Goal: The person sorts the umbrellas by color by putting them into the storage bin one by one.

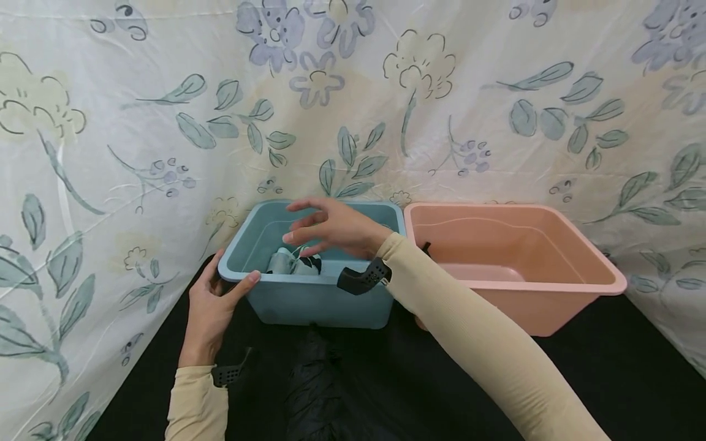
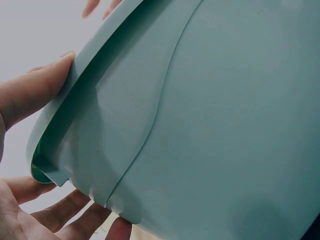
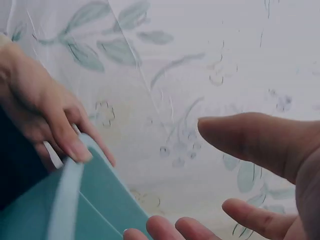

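Note:
A blue plastic bin (image 1: 325, 300) stands in front of me. At its near left corner my left hand (image 1: 212, 309) grips the rim, thumb on top and fingers along the outside; the left wrist view shows the fingertips (image 2: 82, 220) against the outer wall. Over the bin's opening hovers my right hand (image 1: 336, 226), palm down with fingers spread and nothing between them. Below it, inside the bin, lie pale grey-green things (image 1: 289, 262) with black patches and thin strings, too covered to name. In the right wrist view the right thumb (image 3: 250, 140) stands apart from the fingers.
Right beside the blue bin stands a larger pink bin (image 1: 513, 245), with a small black piece (image 1: 426, 248) at its left wall. Both rest on a black surface (image 1: 623, 361). A flowered cloth (image 1: 353, 104) rises close behind them. The right forearm crosses before the pink bin.

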The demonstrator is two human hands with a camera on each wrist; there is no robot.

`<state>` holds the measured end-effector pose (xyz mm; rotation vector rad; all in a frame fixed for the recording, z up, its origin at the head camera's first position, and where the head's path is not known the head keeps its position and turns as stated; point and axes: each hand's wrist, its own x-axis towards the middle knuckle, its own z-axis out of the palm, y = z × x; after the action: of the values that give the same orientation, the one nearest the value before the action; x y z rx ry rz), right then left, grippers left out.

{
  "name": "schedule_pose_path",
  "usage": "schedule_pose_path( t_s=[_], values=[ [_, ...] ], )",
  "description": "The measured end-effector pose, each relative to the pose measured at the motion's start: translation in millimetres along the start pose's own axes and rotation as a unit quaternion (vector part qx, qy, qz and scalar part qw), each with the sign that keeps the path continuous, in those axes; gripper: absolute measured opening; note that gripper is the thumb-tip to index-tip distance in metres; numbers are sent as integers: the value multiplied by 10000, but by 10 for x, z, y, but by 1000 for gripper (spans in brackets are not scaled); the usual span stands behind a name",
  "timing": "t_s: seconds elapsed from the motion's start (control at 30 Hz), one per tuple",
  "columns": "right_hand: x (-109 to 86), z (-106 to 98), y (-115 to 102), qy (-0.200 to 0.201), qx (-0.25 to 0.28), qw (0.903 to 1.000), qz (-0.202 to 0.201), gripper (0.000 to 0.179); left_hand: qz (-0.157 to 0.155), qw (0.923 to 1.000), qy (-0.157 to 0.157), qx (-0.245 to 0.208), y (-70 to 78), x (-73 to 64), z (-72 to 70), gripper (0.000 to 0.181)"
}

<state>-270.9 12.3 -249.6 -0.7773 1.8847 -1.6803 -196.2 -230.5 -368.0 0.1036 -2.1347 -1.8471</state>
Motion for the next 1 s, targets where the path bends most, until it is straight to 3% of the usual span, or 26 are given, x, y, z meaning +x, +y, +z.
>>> schedule_pose_path(
  t_s=[0.33, 0.47, 0.6, 0.73, 1.0],
  values=[
    [-622, 98, 150, -180, -74, 9985, -516, 64, 40, 10000, 66, 48, 2, -9, -4, 87],
    [-860, 161, 287, -273, -183, 9975, -629, 68, 60, 10000, 61, 20, -5, -8, -7, 87],
    [-1052, 234, 485, -374, 27, 9971, -656, 68, 57, 10000, 46, 14, -7, -6, -9, 87],
    [-1175, 289, 725, -323, 173, 9986, -378, 67, 66, 10000, 36, -8, -5, -8, -12, 86],
    [-1290, 373, 1171, -182, -18, 9985, 508, 66, 91, 9999, -36, -101, 7, -22, -11, 86]
  ],
)
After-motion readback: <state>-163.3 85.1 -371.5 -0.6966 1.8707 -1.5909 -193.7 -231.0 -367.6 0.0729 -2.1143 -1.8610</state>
